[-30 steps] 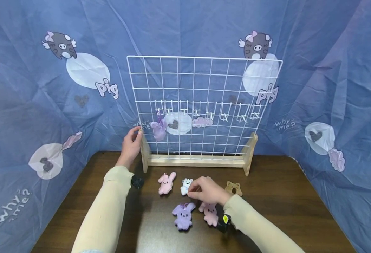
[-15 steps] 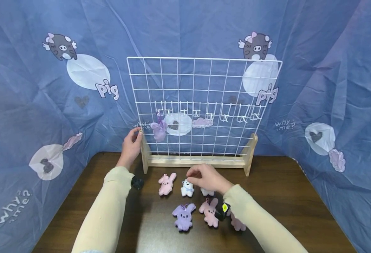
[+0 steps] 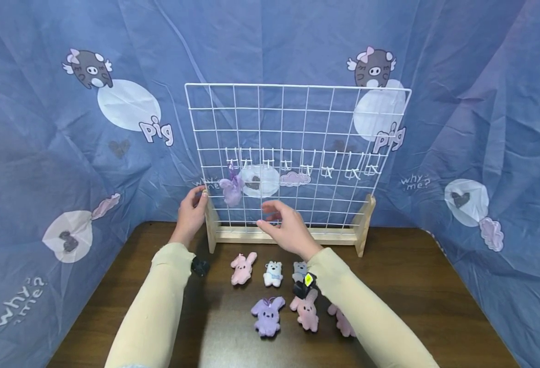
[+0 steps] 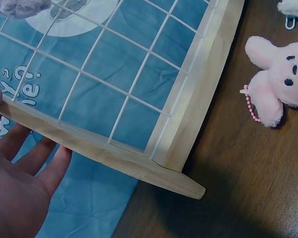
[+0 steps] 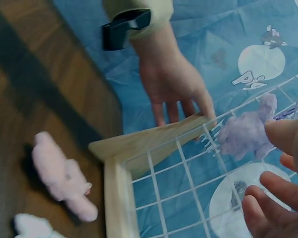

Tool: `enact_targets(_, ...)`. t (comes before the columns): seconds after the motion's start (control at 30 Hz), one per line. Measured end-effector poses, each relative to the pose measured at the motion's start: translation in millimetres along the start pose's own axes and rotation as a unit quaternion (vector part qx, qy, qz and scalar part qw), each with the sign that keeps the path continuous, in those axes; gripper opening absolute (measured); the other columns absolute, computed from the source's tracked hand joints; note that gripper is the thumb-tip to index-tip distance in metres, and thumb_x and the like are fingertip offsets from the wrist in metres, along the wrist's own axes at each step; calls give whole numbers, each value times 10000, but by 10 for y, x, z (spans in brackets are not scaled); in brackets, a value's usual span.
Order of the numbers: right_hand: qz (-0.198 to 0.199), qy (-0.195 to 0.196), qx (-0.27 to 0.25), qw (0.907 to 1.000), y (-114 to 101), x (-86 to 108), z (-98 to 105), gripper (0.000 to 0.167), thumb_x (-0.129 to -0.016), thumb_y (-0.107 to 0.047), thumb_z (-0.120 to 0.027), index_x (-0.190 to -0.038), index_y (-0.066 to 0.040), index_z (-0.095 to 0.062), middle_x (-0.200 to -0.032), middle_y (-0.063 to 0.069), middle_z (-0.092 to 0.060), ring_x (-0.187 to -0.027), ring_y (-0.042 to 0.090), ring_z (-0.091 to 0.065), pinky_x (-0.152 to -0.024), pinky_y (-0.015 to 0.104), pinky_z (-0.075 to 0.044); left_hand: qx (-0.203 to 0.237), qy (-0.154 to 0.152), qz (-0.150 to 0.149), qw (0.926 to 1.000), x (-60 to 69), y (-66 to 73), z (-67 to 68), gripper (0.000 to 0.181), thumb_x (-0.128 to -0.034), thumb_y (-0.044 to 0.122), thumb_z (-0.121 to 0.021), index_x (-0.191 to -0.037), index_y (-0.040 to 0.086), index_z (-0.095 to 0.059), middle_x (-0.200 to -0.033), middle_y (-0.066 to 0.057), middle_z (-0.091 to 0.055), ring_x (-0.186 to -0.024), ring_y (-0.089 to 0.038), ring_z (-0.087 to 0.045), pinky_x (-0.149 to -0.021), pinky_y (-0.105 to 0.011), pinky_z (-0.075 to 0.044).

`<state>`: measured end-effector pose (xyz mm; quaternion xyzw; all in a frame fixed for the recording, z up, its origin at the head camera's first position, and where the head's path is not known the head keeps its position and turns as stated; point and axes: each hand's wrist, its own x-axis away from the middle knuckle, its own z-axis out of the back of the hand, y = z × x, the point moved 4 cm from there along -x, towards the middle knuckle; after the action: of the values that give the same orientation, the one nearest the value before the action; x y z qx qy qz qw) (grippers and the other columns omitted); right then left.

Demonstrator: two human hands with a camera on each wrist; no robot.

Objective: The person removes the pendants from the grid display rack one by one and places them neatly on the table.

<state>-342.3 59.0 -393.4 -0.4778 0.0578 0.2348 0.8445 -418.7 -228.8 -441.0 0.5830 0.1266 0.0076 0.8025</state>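
Observation:
My left hand [image 3: 192, 212] holds the top of the left wooden upright [image 4: 104, 153] of a white wire grid rack, thumb on one side and fingers on the other. My right hand [image 3: 288, 230] hovers before the grid's lower middle, fingers parted and nothing between them. To its left, a purple bunny plush keychain [image 3: 231, 190] hangs from the leftmost hook; the right wrist view has it just past my thumb. On the table below lie a pink bunny plush [image 3: 242, 269], a white bear plush [image 3: 273, 274] and a greyish bear plush [image 3: 299, 270].
Several white hooks [image 3: 327, 171] line the grid to the right. Nearer me lie a purple bunny [image 3: 267, 318], a pink bunny [image 3: 307, 314] and another pink one [image 3: 342, 322], part-hidden by my right sleeve. The rack's wooden base [image 3: 284, 235] stands on the brown table [image 3: 417, 286].
My right hand has risen from over the white bear plush toward the grid, uncovering that plush and the greyish bear. The brown bear is now behind my sleeve. My left hand keeps its place.

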Motion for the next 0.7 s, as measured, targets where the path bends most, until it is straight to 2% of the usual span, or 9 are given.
enact_targets(0.2, -23, 312, -211, 9993, -139, -250, -24, 506, -999, -291, -740, -1452, -136, -575, -1374, 80, -660, -1205, 297, -663, -980, 413, -577, 0, 4, -53, 10000, 11, 11, 3, 441, -1120, 317, -500, -1509, 111, -522, -1508, -256, -554, -1396, -385, -530, -1073, -565, -490)
enact_targets(0.4, 30, 461, -294, 9985, -289, -437, -102, 593, -997, -301, -744, -1493, -59, -525, -1412, 128, -633, -1224, 338, -644, -983, 421, -576, -15, -20, -1, 10000, 19, 17, 10, 449, -1121, 334, -493, -1516, 122, -516, -1520, -248, -545, -1408, -381, -518, -1097, -562, -475)
enact_targets(0.57, -13, 396, -98, 9992, -398, -558, -167, 697, -984, -313, -764, -1548, -40, -461, -1482, 150, -590, -1221, 333, -648, -973, 430, -575, -52, 8, -38, 10000, 16, 23, 3, 443, -1120, 324, -497, -1509, 116, -523, -1518, -247, -548, -1408, -386, -523, -1096, -569, -475)
enact_targets(0.7, -144, 110, 123, 9998, -431, -620, -224, 792, -976, -354, -769, -1598, -48, -387, -1566, 129, -520, -1228, 318, -642, -976, 433, -562, -118, 35, -62, 9999, 16, 17, -3, 447, -1118, 334, -500, -1508, 116, -527, -1510, -243, -559, -1389, -388, -545, -1064, -576, -495)
